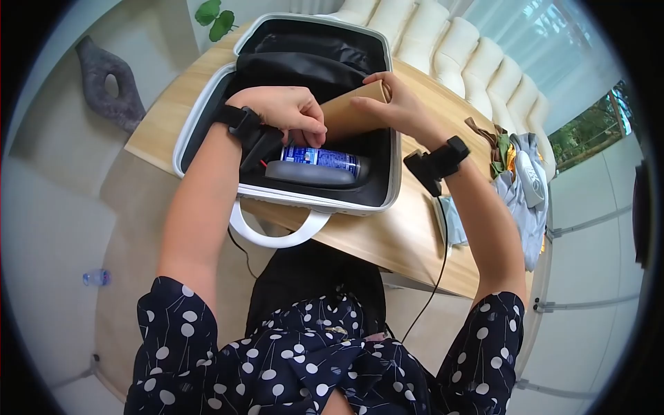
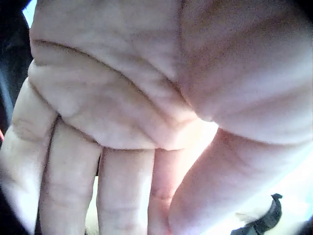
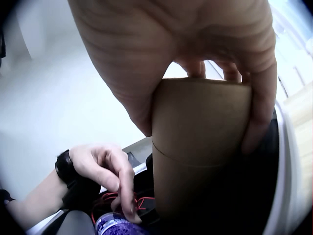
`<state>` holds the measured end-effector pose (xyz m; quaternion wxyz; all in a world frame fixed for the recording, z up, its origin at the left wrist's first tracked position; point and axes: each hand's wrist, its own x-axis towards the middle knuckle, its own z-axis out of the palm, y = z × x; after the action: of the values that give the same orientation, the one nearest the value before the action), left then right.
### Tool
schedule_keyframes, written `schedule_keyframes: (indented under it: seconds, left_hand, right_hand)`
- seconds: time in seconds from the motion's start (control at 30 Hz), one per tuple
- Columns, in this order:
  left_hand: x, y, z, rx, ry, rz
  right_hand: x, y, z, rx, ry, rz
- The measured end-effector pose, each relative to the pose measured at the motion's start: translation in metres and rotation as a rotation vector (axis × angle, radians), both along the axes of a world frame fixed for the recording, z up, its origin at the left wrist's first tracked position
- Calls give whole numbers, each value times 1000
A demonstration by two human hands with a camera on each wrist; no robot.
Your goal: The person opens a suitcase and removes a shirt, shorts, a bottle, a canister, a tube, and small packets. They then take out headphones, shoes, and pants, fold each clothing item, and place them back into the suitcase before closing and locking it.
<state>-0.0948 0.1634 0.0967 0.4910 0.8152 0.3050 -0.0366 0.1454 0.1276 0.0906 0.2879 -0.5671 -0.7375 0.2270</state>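
Observation:
My right hand [image 1: 401,109] grips the end of a brown cardboard tube [image 1: 356,109], thumb on one side and fingers round the other. The tube leans inside the open white suitcase [image 1: 181,149], and a thin seam rings it in the right wrist view. My left hand [image 1: 287,111] hangs loosely bent beside the tube's lower end, above a can with a blue label [image 1: 321,159]. In the left wrist view its palm [image 2: 107,88] faces the camera with nothing held. A grey rounded case [image 1: 308,174] lies along the can. Red cord [image 3: 105,199] shows beneath my left hand.
The suitcase stands on a wooden table [image 1: 422,214], its white handle [image 1: 280,238] toward me. Folded clothes [image 1: 508,187] and a pale blue packet [image 1: 453,221] lie to the right. A cream cushioned seat [image 1: 449,52] is behind. Black cables hang from the wrist cameras.

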Motion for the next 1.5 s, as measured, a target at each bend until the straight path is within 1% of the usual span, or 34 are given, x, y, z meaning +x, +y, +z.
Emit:
schedule_keyframes:
  seconds: [0.03, 0.07, 0.13, 0.27, 0.33, 0.37, 0.43, 0.57, 0.63, 0.67, 0.73, 0.77, 0.8, 0.83, 0.87, 0.9, 0.93, 0.97, 1.0, 1.07, 1.1, 1.17, 1.2, 1.27, 1.3, 1.37, 1.4, 1.47, 1.5]
  left_hand:
    - [0, 0, 1, 6, 0, -2]
    - [1, 1, 1, 4, 0, 3]
    - [2, 0, 2, 11, 10, 18]
    - [3, -2, 6, 22, 35, 73]
    - [2, -3, 7, 30, 32, 103]
    - [2, -3, 6, 29, 32, 103]
    - [2, -2, 3, 37, -8, 139]
    - [3, 3, -3, 131, -38, 166]
    - [7, 5, -13, 515, -115, 194]
    - [9, 7, -20, 517, -115, 193]
    - [12, 10, -32, 655, -139, 44]
    - [13, 10, -34, 481, -141, 28]
    - [13, 11, -35, 484, -143, 28]
    - [13, 11, -32, 421, -124, 7]
    - [12, 11, -30, 359, -104, -14]
    - [10, 11, -29, 420, -85, -21]
    - [9, 11, -29, 423, -84, -22]
    - [7, 11, -30, 435, -34, 1]
    - [7, 11, -30, 446, 17, 24]
    - [6, 9, -28, 457, 25, 22]
    - [6, 8, -28, 473, 61, 36]
    - [8, 5, -27, 489, 95, 54]
    - [8, 5, -26, 466, 101, 52]
    - [8, 5, -27, 444, 109, 47]
    - [7, 4, -28, 445, 87, 40]
    - [7, 5, -30, 449, 66, 28]
    - [7, 6, -31, 446, 36, 24]
    - [6, 7, -33, 437, 4, 18]
    - [7, 8, -35, 426, 19, 53]
  right_hand:
    - [-6, -5, 3, -57, 92, 27]
    - [-9, -6, 3, -59, 92, 32]
    - [-12, -6, 0, -185, 168, 36]
    - [-6, -6, -1, -179, 98, 102]
    - [1, -7, 7, -270, -108, 141]
    - [5, -7, 7, -270, -108, 141]
    - [11, -4, 7, -270, -150, 229]
    - [14, 2, 9, -308, -214, 210]
    - [14, 4, 9, -326, -326, 172]
    - [14, 4, 10, -325, -325, 171]
    - [12, 2, 14, -327, -406, 184]
    - [11, 0, 17, -326, -408, 183]
    - [10, -2, 19, -338, -475, 206]
    - [9, -4, 20, -350, -542, 229]
    - [7, -6, 20, -345, -542, 227]
    - [5, -8, 19, -300, -625, 227]
    - [3, -9, 17, -257, -708, 227]
    - [2, -7, 15, -188, -858, 285]
    - [5, -5, 11, -188, -854, 282]
    - [8, -1, 5, -93, -789, 367]
    - [11, 0, 4, -91, -789, 367]
    - [11, -3, 6, 102, -622, 358]
    - [11, -5, 5, 100, -625, 362]
    - [13, -12, 1, 159, -472, 276]
    - [13, -15, 2, 159, -471, 274]
    - [15, -21, 3, 107, -360, 233]
    - [19, -21, 2, 107, -359, 230]
    - [26, -22, -3, 74, -188, 196]
    - [30, -23, -4, 68, -188, 190]
